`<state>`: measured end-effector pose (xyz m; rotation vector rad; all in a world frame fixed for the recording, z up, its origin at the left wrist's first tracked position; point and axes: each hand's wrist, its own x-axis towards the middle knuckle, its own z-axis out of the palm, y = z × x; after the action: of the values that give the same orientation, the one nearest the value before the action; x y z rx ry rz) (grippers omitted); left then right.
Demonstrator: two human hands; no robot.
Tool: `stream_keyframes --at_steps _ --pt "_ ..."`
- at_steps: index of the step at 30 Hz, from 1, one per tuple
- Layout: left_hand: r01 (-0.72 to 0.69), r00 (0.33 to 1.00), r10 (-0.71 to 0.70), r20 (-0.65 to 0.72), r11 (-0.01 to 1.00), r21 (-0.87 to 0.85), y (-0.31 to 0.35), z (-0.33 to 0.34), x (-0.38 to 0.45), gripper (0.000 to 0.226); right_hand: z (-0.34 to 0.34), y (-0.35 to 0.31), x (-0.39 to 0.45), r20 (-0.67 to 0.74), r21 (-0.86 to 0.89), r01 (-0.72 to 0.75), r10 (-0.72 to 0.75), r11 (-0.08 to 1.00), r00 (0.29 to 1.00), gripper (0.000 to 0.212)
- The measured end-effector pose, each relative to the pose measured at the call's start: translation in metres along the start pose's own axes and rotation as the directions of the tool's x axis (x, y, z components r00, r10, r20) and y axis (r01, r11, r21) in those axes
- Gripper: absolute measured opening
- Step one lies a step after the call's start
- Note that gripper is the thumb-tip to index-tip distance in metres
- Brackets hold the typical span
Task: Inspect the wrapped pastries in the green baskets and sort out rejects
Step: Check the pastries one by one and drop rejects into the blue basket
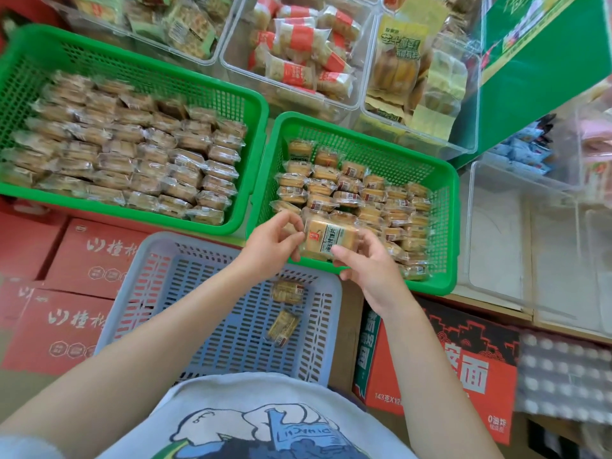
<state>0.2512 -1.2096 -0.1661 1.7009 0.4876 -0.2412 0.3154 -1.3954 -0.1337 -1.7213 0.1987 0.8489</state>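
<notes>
Both hands hold one wrapped pastry (328, 238) above the near-left corner of the right green basket (443, 226). My left hand (273, 238) pinches its left end; my right hand (367, 268) grips its right side from below. That basket is partly filled with wrapped pastries (347, 190). The left green basket (251, 134) is packed with neat rows of wrapped pastries (132, 157). In front of me a grey-blue basket (205, 293) contains two wrapped pastries (287, 291), (282, 327).
Clear plastic bins of other packaged snacks (298, 54) stand behind the green baskets. An empty clear bin (530, 233) sits to the right. Red cartons (66, 319) lie under the baskets at left, and a red-and-black carton (463, 366) at right.
</notes>
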Motion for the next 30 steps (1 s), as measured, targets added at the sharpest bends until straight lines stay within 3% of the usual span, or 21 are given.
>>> stream_keyframes --at_steps 2,3,5,8,12,15,21,25,30 --pt "-0.089 0.995 0.102 -0.019 0.93 0.355 -0.009 -0.003 0.014 0.016 -0.003 -0.003 0.01 -0.115 -0.12 0.063 -0.077 0.991 0.99 0.025" --pt "-0.161 0.983 0.181 0.018 0.821 0.547 -0.017 -0.004 0.02 0.025 -0.005 -0.004 0.016 -0.18 -0.194 0.091 -0.127 0.977 0.975 0.024" --pt "-0.286 0.953 0.259 0.157 0.596 0.75 -0.033 -0.005 0.027 0.036 -0.009 -0.005 0.029 -0.265 -0.298 0.114 -0.197 0.948 0.944 0.025" --pt "-0.338 0.936 0.26 0.238 0.465 0.818 -0.05 -0.005 0.026 0.05 -0.008 -0.004 0.044 -0.221 -0.436 0.141 -0.258 0.889 0.941 0.03" --pt "-0.31 0.939 0.266 0.216 0.386 0.869 -0.057 0.0 0.029 0.054 -0.002 0.005 0.055 0.005 -0.771 0.267 -0.413 0.579 0.911 0.033" --pt "-0.3 0.935 0.297 0.193 0.379 0.875 -0.057 0.003 0.029 0.05 0.005 0.012 0.058 0.116 -0.848 0.322 -0.446 0.421 0.888 0.036" --pt "-0.307 0.911 0.385 0.146 0.399 0.864 -0.058 0.004 0.03 0.045 0.016 0.028 0.067 0.208 -0.896 0.362 -0.476 0.258 0.854 0.019" --pt "-0.291 0.934 0.309 0.179 0.368 0.883 -0.06 0.007 0.031 0.06 0.016 0.035 0.074 0.176 -0.903 0.331 -0.468 0.274 0.866 0.021" --pt "-0.267 0.963 0.13 0.238 0.305 0.914 -0.05 0.01 0.036 0.074 0.024 0.019 0.086 -0.069 -0.832 0.178 -0.417 0.525 0.906 0.019"
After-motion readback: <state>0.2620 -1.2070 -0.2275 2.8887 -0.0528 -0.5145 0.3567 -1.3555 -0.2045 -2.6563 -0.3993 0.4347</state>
